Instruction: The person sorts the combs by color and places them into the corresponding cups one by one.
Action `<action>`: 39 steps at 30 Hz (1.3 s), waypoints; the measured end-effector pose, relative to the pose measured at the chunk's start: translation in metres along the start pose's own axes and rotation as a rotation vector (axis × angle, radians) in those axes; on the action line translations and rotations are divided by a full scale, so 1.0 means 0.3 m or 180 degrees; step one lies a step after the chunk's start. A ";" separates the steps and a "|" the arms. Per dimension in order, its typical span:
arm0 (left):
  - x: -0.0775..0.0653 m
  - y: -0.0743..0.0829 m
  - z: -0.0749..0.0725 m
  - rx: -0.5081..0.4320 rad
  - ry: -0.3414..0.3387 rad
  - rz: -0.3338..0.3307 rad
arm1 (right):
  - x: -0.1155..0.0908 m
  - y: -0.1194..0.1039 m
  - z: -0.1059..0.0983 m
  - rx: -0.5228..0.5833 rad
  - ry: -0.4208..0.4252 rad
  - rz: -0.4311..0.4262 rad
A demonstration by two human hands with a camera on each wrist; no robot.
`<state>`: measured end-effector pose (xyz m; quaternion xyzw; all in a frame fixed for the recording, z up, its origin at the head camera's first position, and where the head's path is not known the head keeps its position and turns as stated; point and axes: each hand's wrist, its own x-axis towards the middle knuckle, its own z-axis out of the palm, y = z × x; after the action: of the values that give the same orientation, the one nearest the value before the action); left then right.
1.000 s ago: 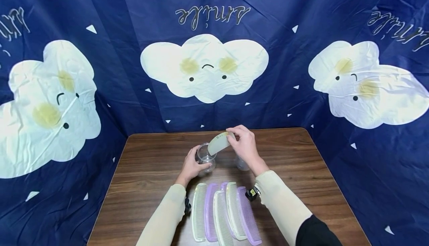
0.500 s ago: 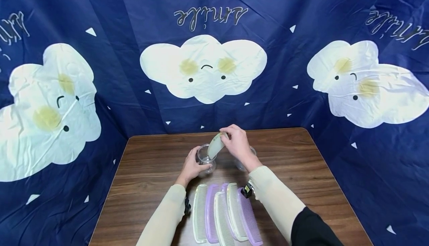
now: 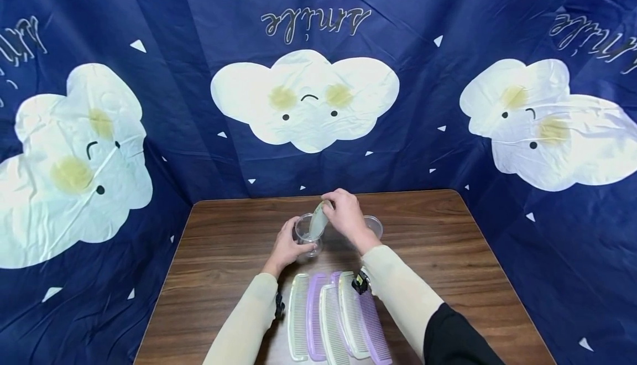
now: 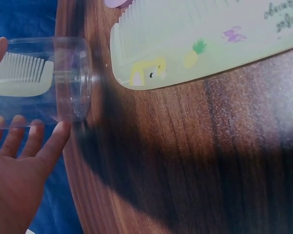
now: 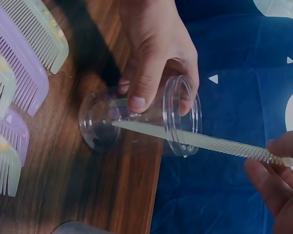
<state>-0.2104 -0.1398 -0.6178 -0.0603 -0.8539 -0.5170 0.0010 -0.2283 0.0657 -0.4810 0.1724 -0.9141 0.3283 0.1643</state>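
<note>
My left hand (image 3: 287,248) grips a clear plastic jar (image 3: 301,231) that stands on the table, thumb on the near side. In the right wrist view, the thumb and fingers of that left hand (image 5: 158,58) lie around the jar wall (image 5: 95,129). Thumb and fingers of my right hand (image 3: 346,217) pinch a pale green comb (image 3: 318,221) by its upper end. Tilted, the comb (image 5: 200,140) passes through the jar's mouth, its lower end inside near the bottom. In the left wrist view, the comb's toothed end (image 4: 22,80) shows through the clear wall.
Several pale green combs (image 3: 298,318) and purple combs (image 3: 374,326) lie in an overlapping row near me on the wooden table (image 3: 214,276). A second clear jar (image 3: 376,227) stands right of the first, partly behind my right wrist. A blue curtain (image 3: 199,160) surrounds the table.
My right hand has moved left and the comb has turned steeper, going deeper into the jar. More of the second jar shows. My left hand keeps its grip in place.
</note>
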 end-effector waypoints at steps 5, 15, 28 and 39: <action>0.006 0.011 0.009 0.0056 0.0041 0.0085 | -0.004 -0.001 0.000 -0.0138 -0.0099 0.0009; 0.011 0.026 0.023 0.0106 0.0045 0.0066 | -0.018 0.036 0.007 0.0046 -0.0157 0.0247; 0.001 0.029 0.028 -0.0003 0.0037 -0.0033 | -0.032 0.060 -0.044 0.0428 -0.0211 0.0273; -0.005 0.016 0.011 0.0068 0.0057 -0.0025 | -0.098 0.094 -0.106 0.0792 -0.0113 0.0107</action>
<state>-0.2082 -0.1349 -0.6152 -0.0523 -0.8596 -0.5083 0.0073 -0.2081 0.1130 -0.4851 0.1818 -0.8718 0.4387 0.1198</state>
